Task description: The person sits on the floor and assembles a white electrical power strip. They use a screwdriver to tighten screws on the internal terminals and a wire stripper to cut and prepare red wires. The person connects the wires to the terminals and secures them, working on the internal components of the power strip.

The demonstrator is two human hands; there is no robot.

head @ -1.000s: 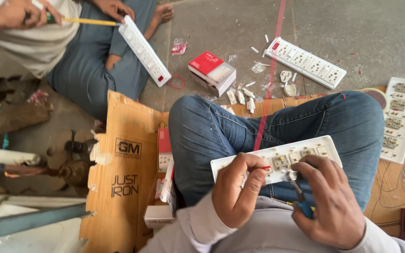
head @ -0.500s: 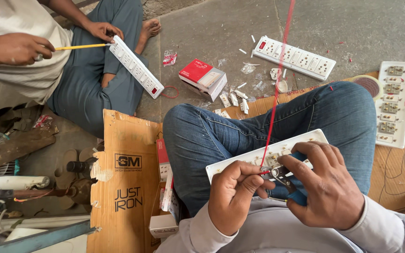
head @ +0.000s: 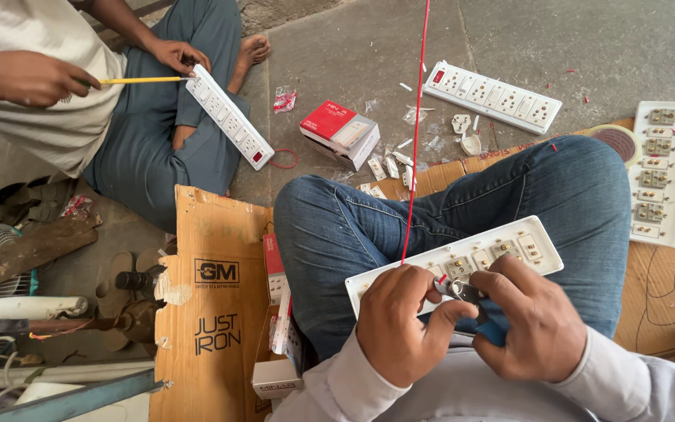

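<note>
Now the red wire [head: 416, 133] runs taut and nearly straight up out of view, where half a second ago it slanted; the left hand [head: 400, 324] pinches its lower end between thumb and fingers, and has drawn closer to the right hand [head: 529, 328], whose fingers are curled shut round blue-handled pliers [head: 470, 301]. Both meet over the back of the white socket strip [head: 462, 262] lying across the jeans-clad lap, so the work has narrowed to the wire end at the terminals
</note>
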